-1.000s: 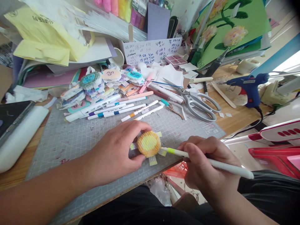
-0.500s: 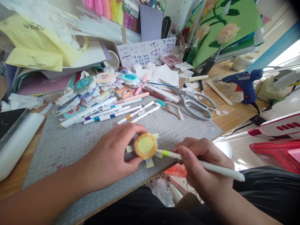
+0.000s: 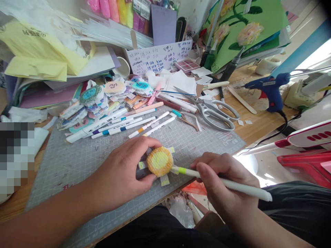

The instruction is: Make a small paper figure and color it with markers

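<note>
My left hand [image 3: 129,165] grips a small round disc [image 3: 159,161] between thumb and fingers. The disc has a textured orange rim, a bright yellow centre and pale tabs with yellow patches sticking out around it. In my right hand [image 3: 227,182] is a white marker [image 3: 240,188] with a yellow-green band, held like a pen. Its tip end meets the disc's right edge; whether it touches the rim or a tab I cannot tell. Both hands are over the near part of a grey cutting mat [image 3: 103,206].
Several markers [image 3: 124,125] lie behind my hands, beside a pile of decorated discs [image 3: 90,94]. Large scissors [image 3: 214,112] rest at the mat's back right. A blue glue gun [image 3: 271,88] stands further right. A handwritten card [image 3: 159,57] leans at the back.
Both hands keep nearly the same pose, with the marker still at the disc's right edge. The whole view has shifted slightly.
</note>
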